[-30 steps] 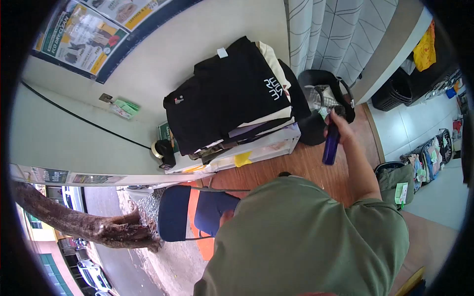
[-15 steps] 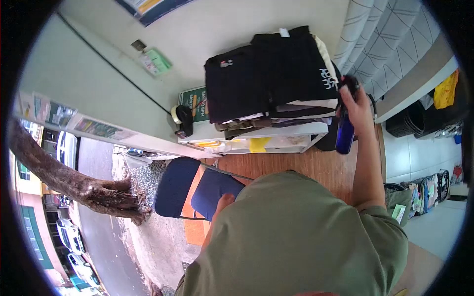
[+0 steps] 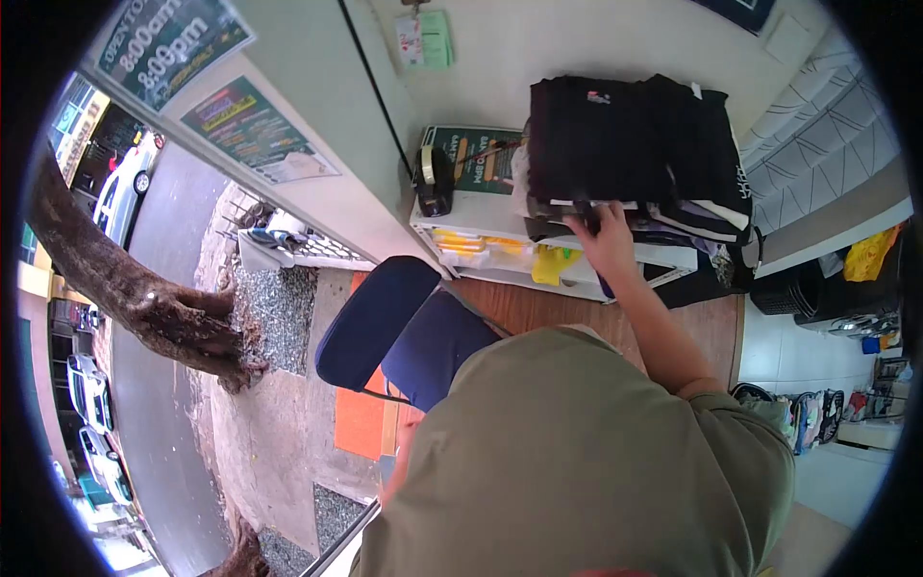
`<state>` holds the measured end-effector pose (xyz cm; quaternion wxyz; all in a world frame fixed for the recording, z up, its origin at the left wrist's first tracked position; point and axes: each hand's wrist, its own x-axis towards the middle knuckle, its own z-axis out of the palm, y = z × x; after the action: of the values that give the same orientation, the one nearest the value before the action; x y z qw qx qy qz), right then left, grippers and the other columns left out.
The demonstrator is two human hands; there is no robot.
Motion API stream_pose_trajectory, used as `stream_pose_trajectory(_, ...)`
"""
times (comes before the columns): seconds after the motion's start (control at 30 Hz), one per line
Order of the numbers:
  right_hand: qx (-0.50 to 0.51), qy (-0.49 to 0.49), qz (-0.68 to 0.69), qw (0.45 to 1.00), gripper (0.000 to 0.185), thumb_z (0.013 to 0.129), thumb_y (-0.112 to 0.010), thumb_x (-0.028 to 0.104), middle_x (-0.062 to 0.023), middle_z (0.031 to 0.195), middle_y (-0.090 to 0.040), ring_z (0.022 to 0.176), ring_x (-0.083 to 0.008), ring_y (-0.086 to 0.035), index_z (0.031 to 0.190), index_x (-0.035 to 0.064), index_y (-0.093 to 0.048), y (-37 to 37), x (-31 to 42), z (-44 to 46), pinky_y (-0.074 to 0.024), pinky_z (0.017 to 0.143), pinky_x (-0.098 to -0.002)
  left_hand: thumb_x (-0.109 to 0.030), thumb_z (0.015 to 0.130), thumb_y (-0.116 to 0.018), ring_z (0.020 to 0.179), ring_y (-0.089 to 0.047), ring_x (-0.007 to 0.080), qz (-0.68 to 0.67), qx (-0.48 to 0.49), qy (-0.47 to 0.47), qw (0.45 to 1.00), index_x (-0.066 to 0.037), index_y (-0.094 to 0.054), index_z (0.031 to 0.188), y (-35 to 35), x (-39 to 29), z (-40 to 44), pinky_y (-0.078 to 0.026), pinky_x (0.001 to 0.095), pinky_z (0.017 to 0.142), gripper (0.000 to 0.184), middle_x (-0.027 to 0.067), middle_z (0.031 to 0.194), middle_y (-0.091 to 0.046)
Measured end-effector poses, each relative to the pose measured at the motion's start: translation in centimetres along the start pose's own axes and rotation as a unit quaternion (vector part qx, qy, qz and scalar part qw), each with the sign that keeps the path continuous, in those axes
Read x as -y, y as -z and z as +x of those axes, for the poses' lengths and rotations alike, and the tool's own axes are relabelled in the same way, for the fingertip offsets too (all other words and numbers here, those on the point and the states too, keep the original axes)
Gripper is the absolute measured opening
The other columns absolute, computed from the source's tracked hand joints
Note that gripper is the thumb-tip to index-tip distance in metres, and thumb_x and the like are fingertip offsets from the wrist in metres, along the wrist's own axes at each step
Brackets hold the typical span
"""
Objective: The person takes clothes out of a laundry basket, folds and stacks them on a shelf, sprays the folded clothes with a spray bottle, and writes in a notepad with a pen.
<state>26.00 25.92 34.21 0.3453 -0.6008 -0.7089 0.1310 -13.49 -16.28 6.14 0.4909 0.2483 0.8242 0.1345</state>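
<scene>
My right hand (image 3: 612, 252) is closed around the neck of a blue spray bottle (image 3: 586, 212), at the front of a stack of folded clothes. Its black top shows beyond my fingers; most of the blue body is hidden by the hand and forearm. Black shirts (image 3: 625, 144) lie uppermost in the stack, with white, grey and patterned cloth beneath. My left hand (image 3: 408, 430) hangs low beside a dark blue folding chair (image 3: 380, 322). My body covers most of this hand, and its fingers do not show clearly.
The stack rests on a white shelf (image 3: 678, 258) holding yellow items. Left of it are a black tape dispenser (image 3: 435, 181) and a green sign (image 3: 476, 159). A glass door edge, a tree trunk (image 3: 144, 298) and a street lie left. Black baskets (image 3: 784, 293) stand right.
My right hand has carried the spray bottle from the stack's right side leftward to its front. The view has turned, and the shelf now appears farther right. My left hand sits lower in view.
</scene>
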Motion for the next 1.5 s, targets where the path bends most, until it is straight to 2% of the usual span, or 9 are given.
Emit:
stream_pose_trajectory(0.2,-0.023,-0.189,-0.141,0.972,0.053,0.085,-0.069,0.048,-0.0232,0.122,-0.054,0.101,-0.0455,-0.06,0.111,0.0032,-0.061,0.3,-11.3,-8.3,-0.0533,0.077,-0.0512,-0.026,0.093,-0.062,0.079,-0.065,0.0172,-0.016,0.021,0.064,0.998,0.003,-0.06,0.117,-0.8,5.1,-2.8,-0.053,0.0305,0.071,0.037,0.0125,0.101,-0.068)
stream_pose_trajectory(0.37,0.016,-0.021,-0.201,0.979,0.048,0.087,-0.069,0.042,-0.0211,0.114,-0.057,0.103,-0.0449,-0.06,0.111,0.0017,-0.06,-2.7,-16.4,-9.1,-0.0517,0.084,-0.0495,-0.026,0.093,-0.062,0.078,-0.065,0.0168,-0.082,0.014,0.039,0.996,0.003,-0.061,0.116,-3.1,1.6,-1.2,-0.053,0.0302,0.07,0.037,0.0119,0.1,-0.068)
stream_pose_trajectory(0.5,0.124,0.017,0.18,0.976,0.048,0.083,-0.077,0.02,-0.0113,0.093,-0.065,0.084,-0.0234,-0.065,0.123,0.0065,-0.054,-8.2,-1.4,0.1,-0.0516,0.079,-0.034,-0.026,0.093,-0.062,0.078,-0.065,0.0165,-0.144,-0.012,0.009,0.989,0.002,-0.061,0.116,-4.0,-3.0,0.8,-0.053,0.03,0.07,0.036,0.0114,0.099,-0.068)
stream_pose_trajectory(0.63,0.013,0.106,0.39,0.915,0.042,0.086,-0.073,0.013,-0.0061,0.078,-0.063,0.071,-0.0155,-0.061,0.123,0.0097,-0.055,-14.4,8.7,13.5,-0.0513,0.069,-0.0327,-0.025,0.093,-0.062,0.077,-0.065,0.0162,-0.28,-0.109,-0.011,0.954,0.002,-0.061,0.116,-3.2,-8.0,2.1,-0.053,0.0298,0.07,0.036,0.0109,0.098,-0.068)
stream_pose_trajectory(0.83,-0.166,0.123,0.351,0.913,0.052,0.09,-0.073,0.027,-0.0216,0.105,-0.062,0.092,-0.0287,-0.064,0.117,-0.0099,-0.05,-24.4,11.0,30.6,-0.0529,0.082,-0.0372,-0.026,0.093,-0.062,0.078,-0.066,0.0166,-0.395,-0.263,0.016,0.88,0.001,-0.063,0.115,-2.8,-11.4,0.0,-0.053,0.0294,0.07,0.035,0.0101,0.096,-0.069)
stream_pose_trajectory(1.03,0.01,0.098,0.322,0.942,0.054,0.091,-0.072,0.026,-0.0243,0.116,-0.062,0.106,-0.0303,-0.063,0.121,-0.0141,-0.051,-35.1,3.3,32.4,-0.0511,0.091,-0.0379,-0.034,0.09,-0.061,0.088,-0.069,0.0288,-0.321,-0.296,0.149,0.887,0.001,-0.065,0.112,-12.1,-5.7,-7.8,-0.054,0.0413,0.078,0.041,0.0179,0.099,-0.071)
stream_pose_trajectory(1.37,0.277,0.012,-0.068,0.958,0.082,0.078,-0.071,0.06,-0.0202,0.125,-0.063,0.118,-0.0393,-0.057,0.128,-0.0031,-0.057,-32.5,-0.7,34.0,-0.0441,0.099,-0.0499,-0.034,0.089,-0.058,0.095,-0.065,0.0376,-0.346,-0.168,0.258,0.886,0.0,-0.066,0.107,-24.9,-0.2,-14.2,-0.051,0.0488,0.083,0.039,0.0232,0.1,-0.068)
stream_pose_trajectory(1.43,0.276,-0.003,-0.195,0.941,0.07,0.078,-0.078,0.045,-0.0213,0.122,-0.063,0.112,-0.0323,-0.061,0.126,-0.0023,-0.059,-30.0,-0.2,32.8,-0.0466,0.096,-0.0433,-0.033,0.089,-0.058,0.093,-0.065,0.0368,-0.318,-0.14,0.218,0.912,0.0,-0.066,0.108,-22.4,0.7,-12.7,-0.051,0.0481,0.083,0.039,0.0228,0.1,-0.068)
stream_pose_trajectory(1.5,0.084,-0.023,0.016,0.996,0.056,0.081,-0.073,0.045,-0.0217,0.11,-0.068,0.099,-0.0344,-0.066,0.116,0.0014,-0.066,-22.8,2.9,23.9,-0.0526,0.08,-0.0442,-0.033,0.089,-0.058,0.092,-0.065,0.0359,-0.272,-0.11,0.17,0.941,0.0,-0.066,0.108,-18.6,1.9,-11.0,-0.051,0.0474,0.082,0.039,0.0224,0.1,-0.069)
